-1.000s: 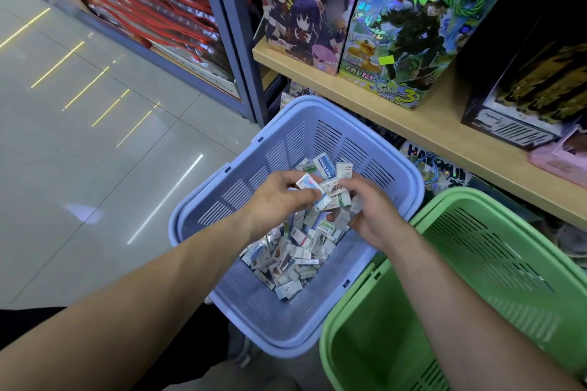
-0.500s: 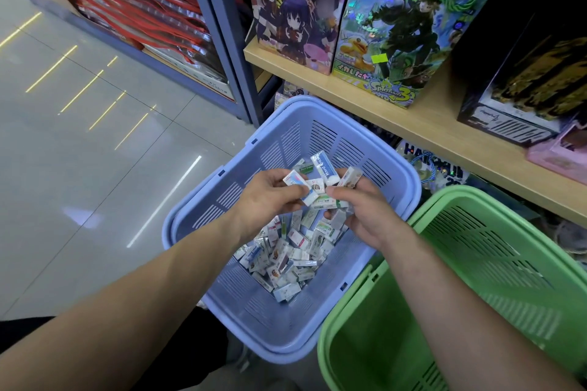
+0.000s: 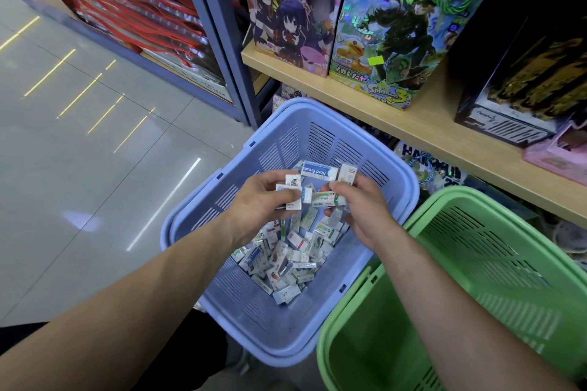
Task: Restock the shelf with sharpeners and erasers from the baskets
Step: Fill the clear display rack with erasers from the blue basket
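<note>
Both hands are held close together over the open mouth of the blue basket, above rim level. The left hand [image 3: 263, 203] curls round a small stack of wrapped erasers [image 3: 293, 192]. The right hand [image 3: 365, 216] pinches several more, among them a long blue-and-white pack [image 3: 319, 171] printed "Hard Eraser" and a green-labelled one. The two handfuls nearly touch.

Directly below, a loose pile of erasers [image 3: 286, 260] lies on the bottom of the blue basket [image 3: 178, 232]. Most have white sleeves with blue, green or red print, and they lie at all angles. The slotted walls rise around the pile, and both forearms pass above the near rim.

A green basket [image 3: 324, 355] stands close against the blue basket on the right, under the right forearm. The pale wooden edge of the shelf [image 3: 428, 133] runs diagonally just beyond the blue basket's far rim. The shelf carries printed gift bags [image 3: 397, 35], a dark box [image 3: 524, 79] and a pink case [image 3: 559, 155]. A blue-grey post [image 3: 219, 35] bounds the shelf on the left.

To the left of the blue basket, an open glossy tiled floor [image 3: 79, 168] reflects strip lights.
</note>
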